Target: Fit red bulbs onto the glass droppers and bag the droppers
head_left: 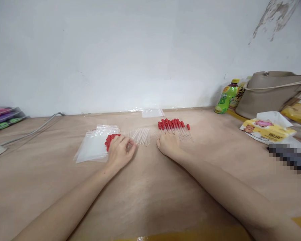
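Over on the table [150, 201], the person's left hand [120, 149] is at a heap of caps [110, 140], which lies at the right edge of some plastic bags [92, 147]. A row of bare tubes [141, 135] lies between the two hands. The right hand [169, 144] is over the near ends of the capped tubes [173, 124], one of them a little apart on the right. Behind, by the wall [115, 57], lies another bag [152, 113]. Far right, a bottle [225, 98] stands left of a handbag [271, 90], with a tissue pack [268, 129] in front; a cable [40, 125] runs across the left.
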Demonstrator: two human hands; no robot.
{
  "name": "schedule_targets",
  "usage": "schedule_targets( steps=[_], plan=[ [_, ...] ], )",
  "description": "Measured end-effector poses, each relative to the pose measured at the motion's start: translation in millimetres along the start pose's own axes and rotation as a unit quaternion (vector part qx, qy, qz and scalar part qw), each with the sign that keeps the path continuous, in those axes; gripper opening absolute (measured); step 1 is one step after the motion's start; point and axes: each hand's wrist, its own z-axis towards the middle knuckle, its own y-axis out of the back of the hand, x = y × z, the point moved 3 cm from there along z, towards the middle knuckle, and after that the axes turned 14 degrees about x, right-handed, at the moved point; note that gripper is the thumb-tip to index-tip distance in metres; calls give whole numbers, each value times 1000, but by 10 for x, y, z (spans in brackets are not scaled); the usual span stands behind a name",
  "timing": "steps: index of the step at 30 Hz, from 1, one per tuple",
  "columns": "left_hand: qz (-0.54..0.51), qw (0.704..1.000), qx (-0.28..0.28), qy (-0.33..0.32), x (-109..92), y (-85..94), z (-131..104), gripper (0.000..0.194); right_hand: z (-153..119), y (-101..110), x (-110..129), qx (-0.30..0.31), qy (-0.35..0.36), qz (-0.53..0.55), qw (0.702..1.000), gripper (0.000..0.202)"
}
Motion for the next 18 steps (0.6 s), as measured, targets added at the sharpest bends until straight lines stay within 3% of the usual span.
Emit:
schedule_targets(
  steps=[3,5,8,13,18],
  plan=[
    [61,996,69,-22,218,138,57,19,-204,-10,-75,-104,2,-23,994,27],
    [68,986,139,-69,344,202,92,18,-343,-26,-144,-143,29,-19,989,25],
    [95,971,187,-116,491,238,128,14,-516,-35,-275,-181,59,-9,982,22],
    [127,963,199,-133,559,155,144,15,-611,-29,-401,-218,51,2,975,20],
    [81,970,189,-133,484,193,145,23,-576,-46,-383,-202,52,2,978,18]
  ],
)
